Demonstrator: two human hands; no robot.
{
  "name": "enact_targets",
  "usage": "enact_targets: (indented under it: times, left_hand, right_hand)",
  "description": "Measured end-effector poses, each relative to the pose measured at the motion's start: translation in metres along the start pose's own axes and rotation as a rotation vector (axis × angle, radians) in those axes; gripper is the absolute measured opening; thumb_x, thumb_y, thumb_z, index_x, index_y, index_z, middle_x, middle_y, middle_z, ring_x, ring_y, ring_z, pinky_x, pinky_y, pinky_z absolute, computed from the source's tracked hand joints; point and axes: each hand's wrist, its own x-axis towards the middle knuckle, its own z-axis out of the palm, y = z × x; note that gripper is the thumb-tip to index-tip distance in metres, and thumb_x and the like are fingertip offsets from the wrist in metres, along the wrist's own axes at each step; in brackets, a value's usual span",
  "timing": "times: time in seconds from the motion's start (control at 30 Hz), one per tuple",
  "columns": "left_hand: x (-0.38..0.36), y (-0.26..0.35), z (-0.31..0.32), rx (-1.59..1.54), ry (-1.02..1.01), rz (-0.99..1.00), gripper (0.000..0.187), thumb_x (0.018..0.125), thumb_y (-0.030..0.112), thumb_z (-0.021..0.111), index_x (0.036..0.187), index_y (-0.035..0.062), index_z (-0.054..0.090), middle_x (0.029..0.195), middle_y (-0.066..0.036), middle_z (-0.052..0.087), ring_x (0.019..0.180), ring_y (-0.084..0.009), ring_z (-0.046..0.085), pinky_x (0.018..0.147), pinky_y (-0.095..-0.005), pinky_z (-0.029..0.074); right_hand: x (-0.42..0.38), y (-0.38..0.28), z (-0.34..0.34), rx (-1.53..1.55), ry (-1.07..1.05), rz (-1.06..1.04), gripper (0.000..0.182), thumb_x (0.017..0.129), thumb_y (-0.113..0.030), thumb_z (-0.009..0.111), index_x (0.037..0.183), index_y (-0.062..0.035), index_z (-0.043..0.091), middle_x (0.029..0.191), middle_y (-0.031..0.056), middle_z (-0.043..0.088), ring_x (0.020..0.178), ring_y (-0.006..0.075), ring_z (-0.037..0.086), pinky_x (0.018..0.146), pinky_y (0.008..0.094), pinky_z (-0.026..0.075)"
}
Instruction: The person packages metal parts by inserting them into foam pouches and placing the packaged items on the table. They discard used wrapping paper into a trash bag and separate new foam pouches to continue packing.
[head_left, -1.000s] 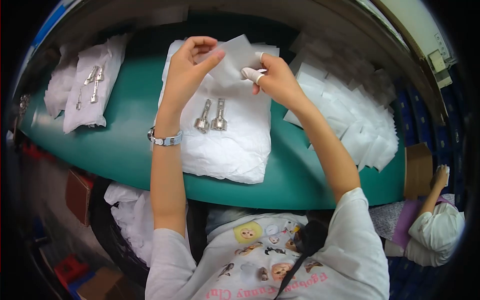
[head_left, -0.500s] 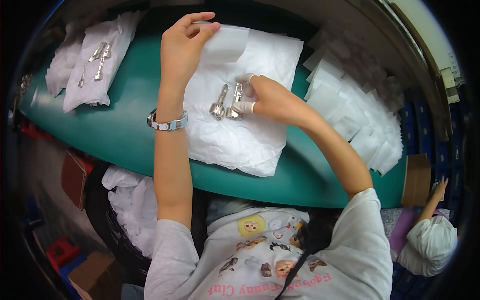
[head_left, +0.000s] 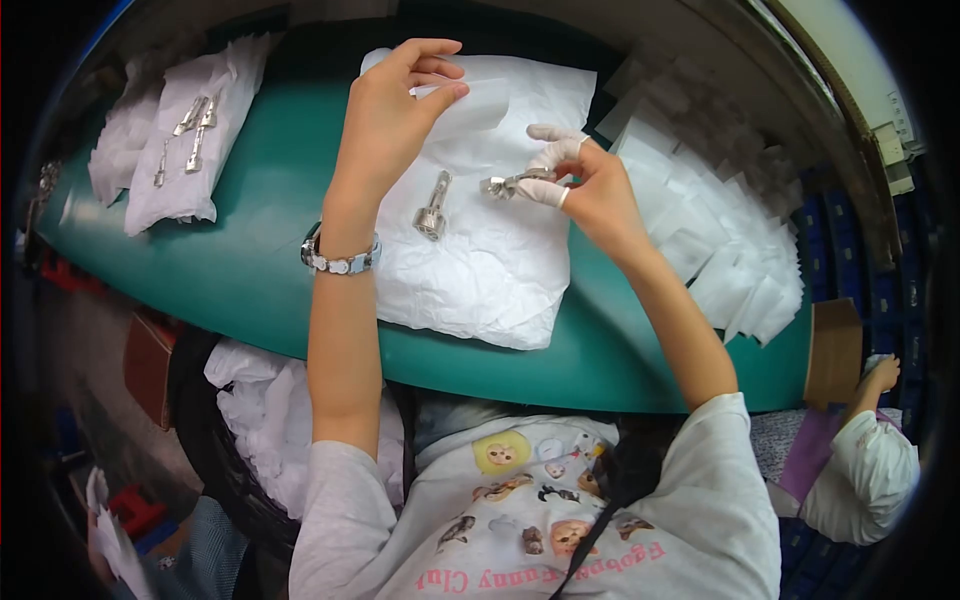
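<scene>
Raised over the far left of a crumpled white paper stack [head_left: 480, 290], my left hand [head_left: 395, 115] pinches a small thin white sheet [head_left: 480, 108] between thumb and fingers. My right hand [head_left: 600, 190], with pale finger cots on its thumb and fingertips, grips a shiny silver metal fitting [head_left: 505, 186] above the right side of the paper. A second silver metal fitting [head_left: 432, 207], a slim shaft with a thick round end, lies on the paper between the hands.
More metal fittings [head_left: 202, 135] lie on a white paper bundle [head_left: 160, 195] at the table's left. Many small white sheets [head_left: 735, 270] are piled at the right. A black-lined bin [head_left: 265, 425] of white wrapping stands below the green table [head_left: 270, 270]. Another person [head_left: 865, 475] is at right.
My right hand has lifted one metal fitting off the paper and moved right, turning it sideways. My left hand has shifted slightly right and nearer with the thin sheet.
</scene>
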Motion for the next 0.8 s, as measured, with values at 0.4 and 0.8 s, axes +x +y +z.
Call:
enact_targets:
  times: [0.4, 0.8]
  left_hand:
    - [-0.004, 0.017, 0.008, -0.287, -0.274, -0.136, 0.033, 0.091, 0.02, 0.071, 0.117, -0.0014, 0.067, 0.101, -0.009, 0.07, 0.092, -0.0149, 0.066, 0.085, -0.0279, 0.052]
    - [-0.004, 0.016, 0.017, 0.001, -0.062, -0.028, 0.018, 0.078, 0.014, 0.079, 0.085, -0.0016, 0.071, 0.077, -0.007, 0.071, 0.076, -0.0127, 0.065, 0.071, -0.026, 0.048]
  right_hand:
    - [0.018, -0.006, -0.013, 0.35, 0.052, -0.048, 0.015, 0.084, -0.005, 0.077, 0.09, -0.0015, 0.063, 0.091, 0.0058, 0.07, 0.092, 0.0159, 0.067, 0.084, 0.0296, 0.053]
    - [0.017, -0.032, -0.051, 0.159, 0.215, -0.228, 0.014, 0.088, -0.008, 0.072, 0.099, 0.0006, 0.072, 0.09, 0.0037, 0.071, 0.085, 0.0092, 0.065, 0.074, 0.0252, 0.055]
